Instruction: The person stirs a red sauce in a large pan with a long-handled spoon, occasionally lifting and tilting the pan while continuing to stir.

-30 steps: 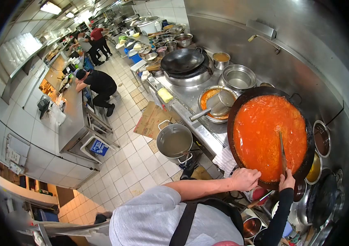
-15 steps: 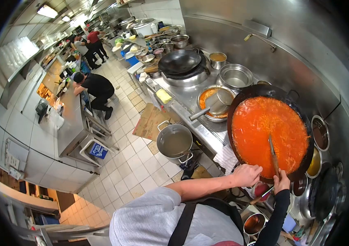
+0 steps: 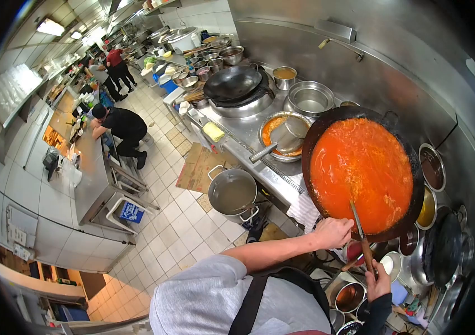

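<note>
A big black wok holds bright orange-red sauce with paler streaks. At its near left rim my left hand is closed on the wok's edge; the exact grip is hidden by the fingers. My right hand, below the near rim, wraps around the wooden handle of a long wok utensil. The utensil's metal shaft slants into the sauce, and its head is submerged. A striped cloth hangs beside my left hand.
Left of the wok, a strainer rests over a bowl of orange sauce. A second wok stands farther back. On the floor is a large pot of cloudy liquid. A person in black bends at the opposite counter.
My right hand has drawn back from the wok toward me, pulling the utensil's handle out past the rim. My left hand stays at the rim. The view has shifted slightly.
</note>
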